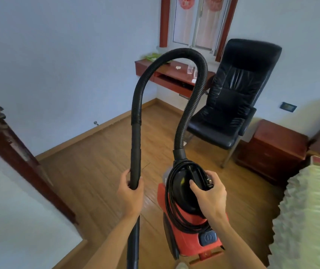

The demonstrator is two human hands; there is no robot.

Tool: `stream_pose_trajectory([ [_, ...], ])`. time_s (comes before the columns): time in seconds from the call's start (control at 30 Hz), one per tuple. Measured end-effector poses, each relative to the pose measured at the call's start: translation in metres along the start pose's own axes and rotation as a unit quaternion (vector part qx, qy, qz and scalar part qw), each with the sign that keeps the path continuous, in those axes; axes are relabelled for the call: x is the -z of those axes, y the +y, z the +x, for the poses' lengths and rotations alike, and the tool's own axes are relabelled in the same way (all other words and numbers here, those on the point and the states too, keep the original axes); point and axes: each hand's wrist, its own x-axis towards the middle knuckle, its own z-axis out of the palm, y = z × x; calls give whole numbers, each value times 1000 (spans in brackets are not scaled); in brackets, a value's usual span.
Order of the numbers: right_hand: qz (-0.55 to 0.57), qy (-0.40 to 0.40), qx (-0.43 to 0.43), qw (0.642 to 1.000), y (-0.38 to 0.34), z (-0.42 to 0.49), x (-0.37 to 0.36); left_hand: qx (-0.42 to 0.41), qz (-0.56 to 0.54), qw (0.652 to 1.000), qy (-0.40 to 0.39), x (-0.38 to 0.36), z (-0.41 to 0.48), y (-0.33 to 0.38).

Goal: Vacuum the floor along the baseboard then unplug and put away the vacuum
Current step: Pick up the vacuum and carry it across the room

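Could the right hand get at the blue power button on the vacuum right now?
Probably not yet: the right hand grips the vacuum's handle and the plug. The blue power button lies uncovered below that wrist, clear of the coiled cord, so letting go should free the way.

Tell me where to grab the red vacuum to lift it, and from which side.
Grip the black handle on top of the vacuum, coming from above: it is a raised bar along the body's top. The cord loops round it, so take both together, as the right hand does.
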Motion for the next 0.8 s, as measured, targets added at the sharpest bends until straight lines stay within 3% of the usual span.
stream_pose_trajectory([
  [0.47,-2,-48,10,999,11,238,-26,39,24,996,76,-161,130,7],
  [0.8,6,-106,30,994,17,383,-96,75,43,988,127,-233,236,-26],
])
